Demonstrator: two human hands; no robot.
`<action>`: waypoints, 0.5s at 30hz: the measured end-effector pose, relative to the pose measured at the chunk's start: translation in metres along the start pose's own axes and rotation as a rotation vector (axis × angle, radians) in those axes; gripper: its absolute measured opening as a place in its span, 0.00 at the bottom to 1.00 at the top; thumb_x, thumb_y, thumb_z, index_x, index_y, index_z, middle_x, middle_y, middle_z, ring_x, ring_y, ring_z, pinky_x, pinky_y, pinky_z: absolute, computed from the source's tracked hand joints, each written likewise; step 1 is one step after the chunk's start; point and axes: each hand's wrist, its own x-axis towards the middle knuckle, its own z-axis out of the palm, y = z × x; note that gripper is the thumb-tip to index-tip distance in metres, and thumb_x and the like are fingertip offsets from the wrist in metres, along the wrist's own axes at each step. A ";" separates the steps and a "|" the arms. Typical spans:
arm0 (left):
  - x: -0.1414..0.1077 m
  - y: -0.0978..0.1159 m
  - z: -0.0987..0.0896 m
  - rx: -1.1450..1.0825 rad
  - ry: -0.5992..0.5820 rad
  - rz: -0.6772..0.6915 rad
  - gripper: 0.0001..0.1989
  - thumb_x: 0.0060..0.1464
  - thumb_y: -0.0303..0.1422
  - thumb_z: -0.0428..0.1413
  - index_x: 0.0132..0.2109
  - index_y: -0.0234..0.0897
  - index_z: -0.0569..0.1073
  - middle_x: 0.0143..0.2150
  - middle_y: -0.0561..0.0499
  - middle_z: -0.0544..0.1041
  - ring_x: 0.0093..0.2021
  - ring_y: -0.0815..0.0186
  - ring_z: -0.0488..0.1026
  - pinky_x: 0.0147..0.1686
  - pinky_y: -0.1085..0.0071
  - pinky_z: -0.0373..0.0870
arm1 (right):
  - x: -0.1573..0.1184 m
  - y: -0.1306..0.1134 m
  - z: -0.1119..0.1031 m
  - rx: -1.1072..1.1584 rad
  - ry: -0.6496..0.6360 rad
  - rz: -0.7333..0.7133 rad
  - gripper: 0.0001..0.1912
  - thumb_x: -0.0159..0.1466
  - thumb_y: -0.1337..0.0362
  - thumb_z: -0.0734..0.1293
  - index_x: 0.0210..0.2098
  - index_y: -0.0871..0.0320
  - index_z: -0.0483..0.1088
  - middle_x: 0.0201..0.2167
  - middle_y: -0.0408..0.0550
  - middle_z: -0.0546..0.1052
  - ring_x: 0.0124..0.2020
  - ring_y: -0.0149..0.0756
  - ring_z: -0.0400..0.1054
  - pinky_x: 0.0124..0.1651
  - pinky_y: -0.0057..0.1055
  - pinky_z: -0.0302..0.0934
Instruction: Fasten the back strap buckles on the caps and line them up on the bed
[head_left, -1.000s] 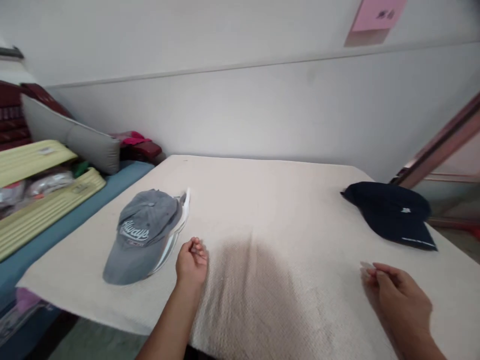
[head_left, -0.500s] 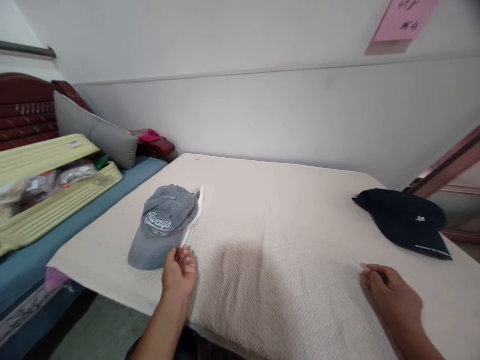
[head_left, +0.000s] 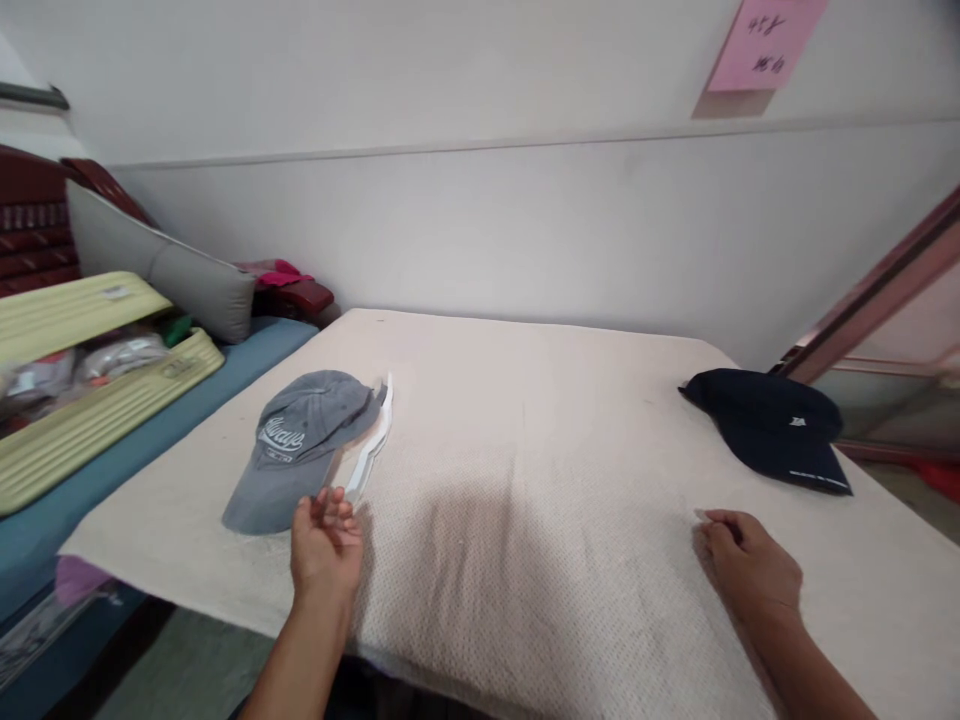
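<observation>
A grey cap point(head_left: 289, 445) with white lettering lies tilted at the left of the cloth-covered table. My left hand point(head_left: 326, 545), palm partly up, has its curled fingers at the right edge of the cap's brim. Beside the cap, a curved white strip point(head_left: 371, 450) shows on its right. Toward the front right, my right hand point(head_left: 754, 565) rests closed near the cloth, with a tiny pale bit at its fingertips, too small to name. Behind it sits a navy cap point(head_left: 772, 425) with a small white emblem, untouched.
The table's pale cloth point(head_left: 510, 380) is wrinkled near the front edge. At left, a bed holds a grey pillow point(head_left: 172, 265) and an open yellow-green case point(head_left: 97, 410) with bagged items. A white wall point(head_left: 480, 230) with a pink note point(head_left: 769, 45) stands behind.
The view has turned slightly right. The grey cap has tipped and shifted left from the white strip, which now shows more. My right hand keeps nearly the same pose.
</observation>
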 end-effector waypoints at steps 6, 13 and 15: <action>0.007 0.012 -0.004 -0.068 -0.059 -0.051 0.15 0.63 0.34 0.44 0.31 0.32 0.68 0.24 0.54 0.73 0.16 0.78 0.66 0.12 0.84 0.59 | 0.001 0.001 0.001 -0.005 0.004 -0.014 0.12 0.57 0.57 0.59 0.35 0.53 0.69 0.33 0.49 0.77 0.35 0.46 0.69 0.40 0.36 0.58; 0.014 0.026 0.013 -0.111 -0.242 0.011 0.14 0.63 0.25 0.42 0.32 0.31 0.69 0.26 0.54 0.75 0.20 0.78 0.70 0.17 0.85 0.66 | -0.002 -0.001 0.002 0.064 0.071 -0.033 0.13 0.52 0.57 0.61 0.33 0.56 0.71 0.27 0.49 0.76 0.30 0.42 0.67 0.35 0.35 0.56; 0.010 0.018 0.022 -0.037 -0.227 0.120 0.13 0.61 0.23 0.45 0.32 0.31 0.70 0.27 0.54 0.76 0.22 0.77 0.72 0.20 0.84 0.69 | -0.006 -0.009 -0.001 0.154 0.103 -0.031 0.13 0.50 0.58 0.62 0.30 0.57 0.71 0.24 0.48 0.74 0.26 0.40 0.65 0.31 0.34 0.55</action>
